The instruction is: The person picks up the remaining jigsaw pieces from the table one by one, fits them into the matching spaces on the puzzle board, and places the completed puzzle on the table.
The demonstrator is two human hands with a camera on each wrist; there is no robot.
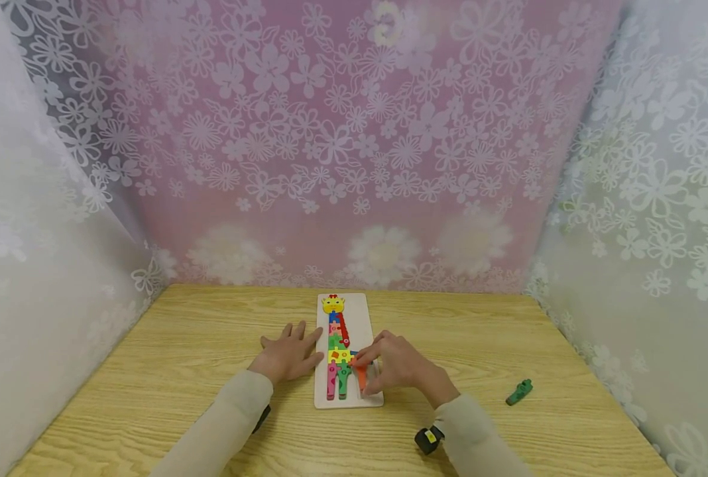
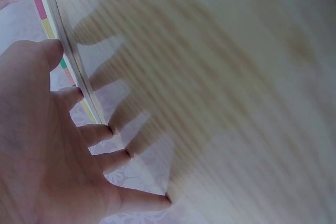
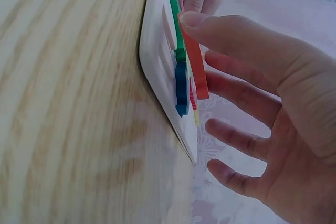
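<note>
A giraffe puzzle board (image 1: pixel 358 318) lies on the table, with a yellow giraffe head (image 1: pixel 333 304) at its far end. Coloured pieces fill the neck and body, with a pink leg piece (image 1: pixel 331 383) and a green leg piece (image 1: pixel 343 383) below. Over the board's near right part, my right hand (image 1: pixel 398 363) pinches an orange puzzle piece (image 3: pixel 195 61) between thumb and fingers. In the right wrist view, that piece stands above a blue piece (image 3: pixel 181 87). My left hand (image 1: pixel 285 354) has its fingers spread, with fingertips at the board's left edge.
A loose dark green puzzle piece (image 1: pixel 520 392) lies on the wooden table (image 1: pixel 473 344) to the right. Flowered curtains (image 1: pixel 330 146) hang behind the table and along both sides.
</note>
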